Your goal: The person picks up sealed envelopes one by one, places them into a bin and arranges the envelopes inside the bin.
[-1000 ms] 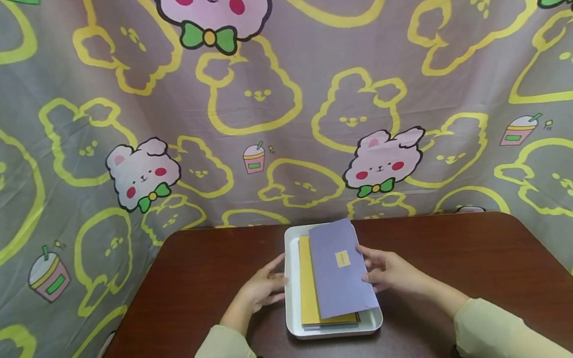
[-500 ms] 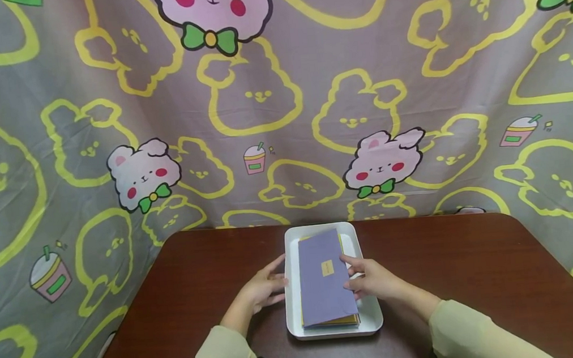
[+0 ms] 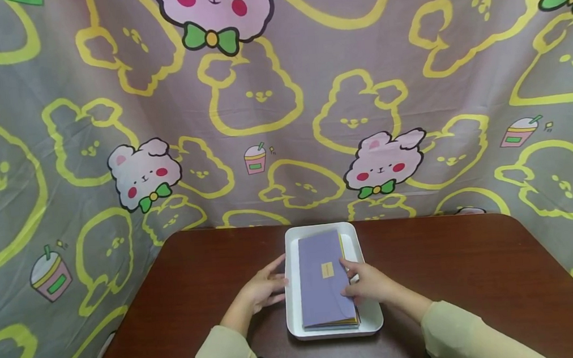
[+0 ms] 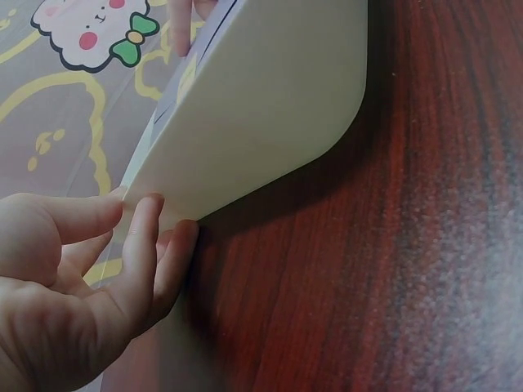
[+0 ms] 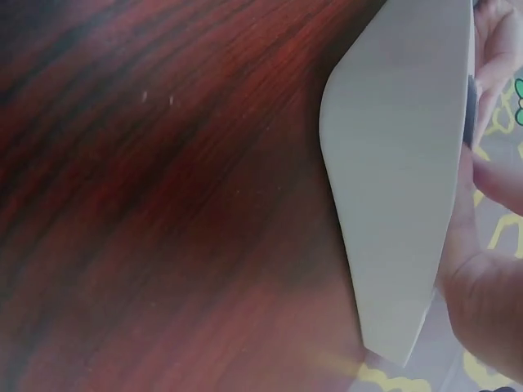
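A purple envelope (image 3: 322, 298) with a small tan label lies in the white tray (image 3: 294, 315), on top of a stack whose yellow edge (image 3: 341, 243) peeks out at the right. My right hand (image 3: 369, 282) pinches the envelope's right edge, thumb on its upper face. In the right wrist view the tray's outer wall (image 5: 400, 163) hides most of the fingertips. Against the tray's left side rests my left hand (image 3: 262, 286), its fingers extended. The left wrist view shows those fingertips (image 4: 143, 216) touching the outer wall near the rim.
The tray stands on a dark red-brown wooden table (image 3: 212, 271), near its back edge. Behind the table hangs a grey curtain (image 3: 283, 145) with cartoon rabbits and yellow outlines.
My right hand has carried the purple envelope left and down onto the stack, squaring it over the yellow piece. The left hand has stayed at the tray's side.
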`<act>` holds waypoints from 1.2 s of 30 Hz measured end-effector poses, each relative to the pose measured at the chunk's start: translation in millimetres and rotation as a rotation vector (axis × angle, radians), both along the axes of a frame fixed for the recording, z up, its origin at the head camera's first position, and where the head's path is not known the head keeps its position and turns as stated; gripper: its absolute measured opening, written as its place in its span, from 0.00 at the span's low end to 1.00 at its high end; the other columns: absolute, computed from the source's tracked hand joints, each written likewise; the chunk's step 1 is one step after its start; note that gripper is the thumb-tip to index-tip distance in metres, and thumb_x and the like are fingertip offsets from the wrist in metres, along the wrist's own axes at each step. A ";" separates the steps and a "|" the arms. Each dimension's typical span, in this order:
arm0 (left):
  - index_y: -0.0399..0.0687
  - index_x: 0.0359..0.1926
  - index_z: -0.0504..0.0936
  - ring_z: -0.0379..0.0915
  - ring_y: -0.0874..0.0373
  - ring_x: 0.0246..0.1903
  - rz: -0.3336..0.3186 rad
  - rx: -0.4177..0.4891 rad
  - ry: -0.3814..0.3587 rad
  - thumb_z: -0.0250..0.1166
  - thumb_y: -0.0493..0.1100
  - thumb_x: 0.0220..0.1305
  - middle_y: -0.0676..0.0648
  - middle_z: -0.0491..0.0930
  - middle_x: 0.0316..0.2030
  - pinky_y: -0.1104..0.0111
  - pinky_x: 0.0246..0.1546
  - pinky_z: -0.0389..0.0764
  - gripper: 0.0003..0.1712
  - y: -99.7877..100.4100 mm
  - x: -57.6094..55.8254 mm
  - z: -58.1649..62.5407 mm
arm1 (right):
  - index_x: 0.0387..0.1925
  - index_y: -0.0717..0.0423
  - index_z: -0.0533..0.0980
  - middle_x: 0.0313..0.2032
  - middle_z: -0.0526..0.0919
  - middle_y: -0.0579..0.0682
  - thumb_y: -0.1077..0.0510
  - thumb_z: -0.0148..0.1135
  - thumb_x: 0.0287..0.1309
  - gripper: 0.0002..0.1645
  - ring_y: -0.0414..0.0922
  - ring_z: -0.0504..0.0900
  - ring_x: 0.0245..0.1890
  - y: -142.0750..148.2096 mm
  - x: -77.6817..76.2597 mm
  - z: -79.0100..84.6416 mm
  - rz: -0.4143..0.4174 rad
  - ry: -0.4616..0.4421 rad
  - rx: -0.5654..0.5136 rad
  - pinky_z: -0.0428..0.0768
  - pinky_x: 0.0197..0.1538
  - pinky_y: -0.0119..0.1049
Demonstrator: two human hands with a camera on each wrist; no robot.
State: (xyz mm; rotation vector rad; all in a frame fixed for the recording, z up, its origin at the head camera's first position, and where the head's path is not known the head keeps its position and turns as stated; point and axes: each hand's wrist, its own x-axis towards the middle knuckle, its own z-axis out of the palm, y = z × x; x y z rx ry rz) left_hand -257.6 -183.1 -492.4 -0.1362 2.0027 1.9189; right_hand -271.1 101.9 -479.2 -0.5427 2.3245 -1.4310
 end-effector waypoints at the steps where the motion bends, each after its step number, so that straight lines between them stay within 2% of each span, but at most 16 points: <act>1: 0.48 0.81 0.55 0.80 0.45 0.50 0.002 -0.003 -0.003 0.59 0.30 0.73 0.30 0.73 0.60 0.49 0.53 0.82 0.40 0.3 -0.2 0.2 | 0.72 0.79 0.57 0.36 0.76 0.55 0.72 0.73 0.52 0.49 0.44 0.80 0.16 -0.8 0.6 0.7 -0.008 0.010 0.042 0.85 0.25 0.41; 6: 0.49 0.81 0.55 0.80 0.47 0.49 0.006 -0.009 -0.011 0.59 0.30 0.73 0.31 0.73 0.60 0.50 0.52 0.83 0.40 1.6 -1.3 -0.4 | 0.71 0.79 0.59 0.32 0.82 0.55 0.69 0.76 0.51 0.51 0.47 0.80 0.14 -6.1 4.8 4.0 -0.014 0.061 0.199 0.82 0.22 0.39; 9: 0.49 0.81 0.55 0.80 0.47 0.49 0.003 -0.008 -0.010 0.59 0.30 0.73 0.31 0.73 0.60 0.50 0.52 0.83 0.40 1.8 -1.8 -0.8 | 0.69 0.81 0.60 0.30 0.83 0.57 0.68 0.77 0.50 0.50 0.47 0.81 0.18 -9.3 5.8 5.3 -0.014 0.110 0.275 0.83 0.25 0.39; 12: 0.49 0.81 0.56 0.81 0.47 0.49 0.003 -0.012 -0.009 0.59 0.30 0.73 0.31 0.73 0.60 0.51 0.52 0.83 0.40 2.1 -2.5 -0.9 | 0.68 0.81 0.63 0.37 0.85 0.61 0.66 0.79 0.48 0.50 0.47 0.82 0.24 -11.7 4.4 6.6 -0.012 0.172 0.362 0.83 0.32 0.38; 16: 0.49 0.81 0.55 0.81 0.47 0.49 0.000 -0.013 -0.012 0.58 0.30 0.73 0.31 0.73 0.60 0.51 0.52 0.83 0.40 2.4 -3.3 -1.3 | 0.67 0.80 0.65 0.42 0.84 0.65 0.64 0.80 0.47 0.49 0.47 0.82 0.19 -12.8 2.8 7.9 0.008 0.185 0.449 0.82 0.26 0.38; 18: 0.49 0.81 0.55 0.81 0.47 0.49 -0.002 -0.013 -0.014 0.58 0.30 0.73 0.31 0.73 0.60 0.51 0.52 0.83 0.40 2.2 -3.3 -1.6 | 0.68 0.78 0.65 0.41 0.84 0.65 0.64 0.80 0.48 0.49 0.47 0.79 0.12 -12.8 2.7 8.5 0.014 0.158 0.468 0.79 0.19 0.37; 20: 0.49 0.81 0.55 0.81 0.48 0.49 -0.003 -0.013 -0.012 0.59 0.30 0.73 0.31 0.73 0.60 0.51 0.52 0.84 0.40 2.0 -3.1 -1.6 | 0.68 0.77 0.65 0.40 0.84 0.65 0.63 0.80 0.49 0.49 0.46 0.79 0.11 -12.8 2.2 9.2 0.021 0.149 0.488 0.78 0.18 0.36; 32: 0.49 0.81 0.55 0.80 0.47 0.49 -0.007 -0.020 -0.007 0.59 0.30 0.73 0.30 0.72 0.61 0.51 0.52 0.84 0.41 1.5 -2.1 -2.9 | 0.69 0.75 0.65 0.44 0.83 0.67 0.62 0.80 0.50 0.49 0.45 0.79 0.11 -13.6 2.7 7.7 0.017 0.117 0.502 0.79 0.18 0.36; 36: 0.48 0.81 0.56 0.81 0.45 0.50 -0.014 -0.040 -0.008 0.60 0.31 0.72 0.31 0.74 0.60 0.51 0.51 0.84 0.41 -3.2 -1.5 -5.0 | 0.72 0.76 0.61 0.31 0.83 0.59 0.59 0.79 0.53 0.52 0.45 0.78 0.12 -13.5 4.8 9.2 0.021 0.098 0.455 0.77 0.18 0.36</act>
